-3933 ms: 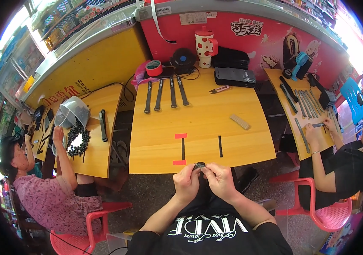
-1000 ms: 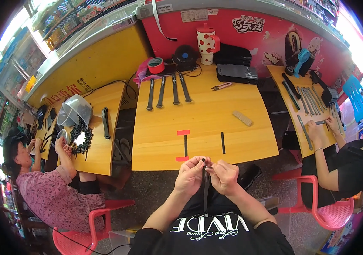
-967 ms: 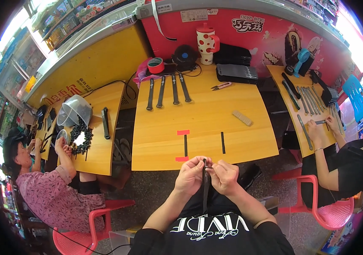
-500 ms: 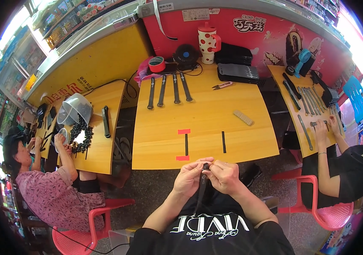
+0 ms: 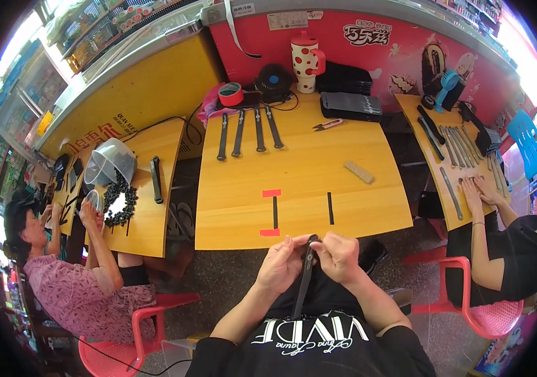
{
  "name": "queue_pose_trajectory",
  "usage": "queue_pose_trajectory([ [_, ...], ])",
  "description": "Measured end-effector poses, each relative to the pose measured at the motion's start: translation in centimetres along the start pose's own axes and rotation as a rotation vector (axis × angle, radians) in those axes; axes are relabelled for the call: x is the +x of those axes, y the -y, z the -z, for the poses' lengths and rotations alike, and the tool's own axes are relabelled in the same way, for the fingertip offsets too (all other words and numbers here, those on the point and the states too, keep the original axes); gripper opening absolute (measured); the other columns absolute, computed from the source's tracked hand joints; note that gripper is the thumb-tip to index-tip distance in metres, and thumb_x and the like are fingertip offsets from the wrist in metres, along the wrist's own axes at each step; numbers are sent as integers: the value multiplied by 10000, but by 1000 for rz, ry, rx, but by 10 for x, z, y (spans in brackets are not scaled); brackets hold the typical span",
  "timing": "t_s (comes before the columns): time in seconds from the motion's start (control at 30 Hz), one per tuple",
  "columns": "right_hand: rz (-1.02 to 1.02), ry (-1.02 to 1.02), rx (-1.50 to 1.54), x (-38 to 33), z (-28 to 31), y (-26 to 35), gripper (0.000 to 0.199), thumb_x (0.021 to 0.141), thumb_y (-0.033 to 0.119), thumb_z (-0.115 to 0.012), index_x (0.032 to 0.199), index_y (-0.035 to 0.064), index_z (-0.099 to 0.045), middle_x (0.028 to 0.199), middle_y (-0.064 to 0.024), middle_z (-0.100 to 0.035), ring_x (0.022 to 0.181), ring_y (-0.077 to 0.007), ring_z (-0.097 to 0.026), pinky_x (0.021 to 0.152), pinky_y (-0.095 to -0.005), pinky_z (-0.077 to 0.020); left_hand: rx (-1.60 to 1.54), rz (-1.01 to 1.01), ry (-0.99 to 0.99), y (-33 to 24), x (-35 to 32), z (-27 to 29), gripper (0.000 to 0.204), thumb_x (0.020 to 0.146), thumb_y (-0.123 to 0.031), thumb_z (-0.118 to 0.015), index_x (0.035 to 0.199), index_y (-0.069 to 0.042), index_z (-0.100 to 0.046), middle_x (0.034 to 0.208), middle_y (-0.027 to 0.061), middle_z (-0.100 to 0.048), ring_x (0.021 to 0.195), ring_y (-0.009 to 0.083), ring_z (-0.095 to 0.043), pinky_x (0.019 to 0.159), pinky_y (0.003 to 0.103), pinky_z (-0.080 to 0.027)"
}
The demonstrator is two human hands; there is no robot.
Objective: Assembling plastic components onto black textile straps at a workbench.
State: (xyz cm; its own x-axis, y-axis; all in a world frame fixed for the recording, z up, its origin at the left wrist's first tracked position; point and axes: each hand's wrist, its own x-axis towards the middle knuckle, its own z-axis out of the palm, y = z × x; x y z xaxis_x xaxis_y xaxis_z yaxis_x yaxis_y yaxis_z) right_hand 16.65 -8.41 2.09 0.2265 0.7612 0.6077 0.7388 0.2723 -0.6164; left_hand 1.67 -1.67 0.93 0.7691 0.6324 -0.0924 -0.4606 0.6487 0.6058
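Facing a red printed panel across a yellow wood-grain table. Holding a long, flat black strap just off the near table edge, above the lap. Gripping its upper end with the right hand, thumb and fingers closed on it. Close beside that end with the left hand, thumb raised and fingers partly extended; cannot tell whether pinching it too. Pointing the gripped end toward the table, with the long axis slanting back to the shirt and the lower end slightly leftward.

Farther up the tabletop, four similar dark straps side by side, lengthwise away from the body. Behind them, a cream tumbler with red dots, upright, red lid on, contents hidden. At left, a translucent plastic bucket tipped over, with small black pieces spread from its mouth.
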Motion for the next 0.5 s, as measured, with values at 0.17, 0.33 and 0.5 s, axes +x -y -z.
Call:
queue_pose_trajectory([
  [0.17, -59, 42, -40, -1, -3, 5, 233, 844, 145, -699, 680, 48, -567, 597, -96, -526, 502, -282, -557, 432, -359, -398, -38, 143, 20, 4, 3, 15, 288, 1000, -179, -530, 1186, 25, -612, 1021, 66, -674, 872, 139, -637, 813, 275, -518],
  [0.33, -111, 26, 5, -3, -4, 7, 230, 858, 162, -690, 692, 49, -579, 601, -97, -530, 507, -282, -564, 434, -357, -399, -63, 169, -25, 7, 5, 16, 253, 984, -151, -551, 1146, 25, -632, 980, 64, -678, 831, 130, -639, 797, 278, -526],
  [0.5, -48, 20, -34, -6, -7, 7, 242, 850, 183, -694, 685, 57, -571, 615, -84, -541, 497, -259, -563, 431, -343, -401, -259, 202, 25, 8, 6, 20, 229, 973, -129, -560, 1111, 34, -641, 975, 74, -679, 823, 141, -646, 788, 280, -532],
])
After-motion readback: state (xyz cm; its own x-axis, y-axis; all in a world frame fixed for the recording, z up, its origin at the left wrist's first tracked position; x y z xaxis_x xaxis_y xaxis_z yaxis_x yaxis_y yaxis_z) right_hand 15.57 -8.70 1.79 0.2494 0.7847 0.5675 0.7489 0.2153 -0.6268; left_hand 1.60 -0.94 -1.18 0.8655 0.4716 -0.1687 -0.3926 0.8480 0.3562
